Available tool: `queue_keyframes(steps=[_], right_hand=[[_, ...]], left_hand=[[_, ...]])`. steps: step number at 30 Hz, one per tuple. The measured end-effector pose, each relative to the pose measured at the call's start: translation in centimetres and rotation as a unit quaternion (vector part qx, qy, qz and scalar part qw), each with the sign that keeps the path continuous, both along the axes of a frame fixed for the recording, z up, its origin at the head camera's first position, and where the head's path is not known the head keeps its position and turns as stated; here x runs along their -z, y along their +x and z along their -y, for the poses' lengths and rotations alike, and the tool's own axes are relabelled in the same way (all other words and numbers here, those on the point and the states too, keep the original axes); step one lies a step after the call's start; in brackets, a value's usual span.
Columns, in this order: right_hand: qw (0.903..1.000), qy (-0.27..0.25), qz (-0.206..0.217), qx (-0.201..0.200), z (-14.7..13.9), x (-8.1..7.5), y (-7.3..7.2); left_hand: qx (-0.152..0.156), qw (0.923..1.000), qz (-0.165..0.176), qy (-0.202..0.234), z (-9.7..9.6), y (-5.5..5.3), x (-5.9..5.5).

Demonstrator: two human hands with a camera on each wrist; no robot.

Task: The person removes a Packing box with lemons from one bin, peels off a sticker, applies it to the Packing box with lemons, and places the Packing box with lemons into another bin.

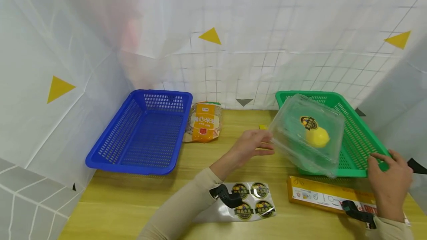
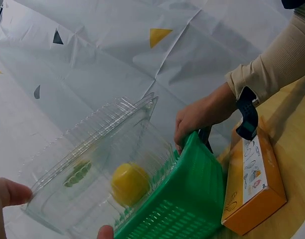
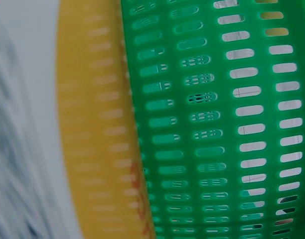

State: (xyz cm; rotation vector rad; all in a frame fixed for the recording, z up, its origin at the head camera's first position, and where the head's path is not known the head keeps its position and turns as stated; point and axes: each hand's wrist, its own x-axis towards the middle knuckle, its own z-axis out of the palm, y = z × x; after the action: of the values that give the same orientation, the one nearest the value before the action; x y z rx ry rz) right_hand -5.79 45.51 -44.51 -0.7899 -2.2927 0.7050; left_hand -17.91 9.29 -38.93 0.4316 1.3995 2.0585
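My left hand (image 1: 248, 146) holds a clear plastic box (image 1: 288, 123) by its left edge; the left wrist view shows the thumb (image 2: 15, 193) at one corner and a fingertip (image 2: 106, 232) lower down. Inside the box lies a yellow fruit (image 1: 317, 137), lemon-like. A round dark fruit-label sticker (image 1: 308, 122) is on the lid. The box is tilted over the left part of a green basket (image 1: 361, 129); whether it rests on the basket I cannot tell. At the basket's front right corner, my right hand (image 1: 390, 177) grips the rim. Only the perforated basket wall (image 3: 225, 144) shows clearly in the right wrist view.
An orange-and-white carton (image 1: 320, 195) lies before the green basket. Left of it is a sheet of round stickers (image 1: 247, 199), partly under my left forearm. A blue basket (image 1: 133, 168) stands at the left, beside an orange food bag (image 1: 204, 123). White sheeting encloses the table.
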Motion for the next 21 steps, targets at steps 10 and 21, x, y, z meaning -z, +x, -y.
queue_keyframes(steps=[10,21], right_hand=[[0.9999,-0.012,0.002,0.002,-0.1,-0.1,-0.1],[0.9999,-0.017,-0.001,0.001,-0.1,0.0,-0.1]], left_hand=[[0.017,0.9998,0.012,0.006,-1.5,-0.3,-0.2],[0.013,0.9991,0.039,0.0,-4.3,-0.2,-1.1]])
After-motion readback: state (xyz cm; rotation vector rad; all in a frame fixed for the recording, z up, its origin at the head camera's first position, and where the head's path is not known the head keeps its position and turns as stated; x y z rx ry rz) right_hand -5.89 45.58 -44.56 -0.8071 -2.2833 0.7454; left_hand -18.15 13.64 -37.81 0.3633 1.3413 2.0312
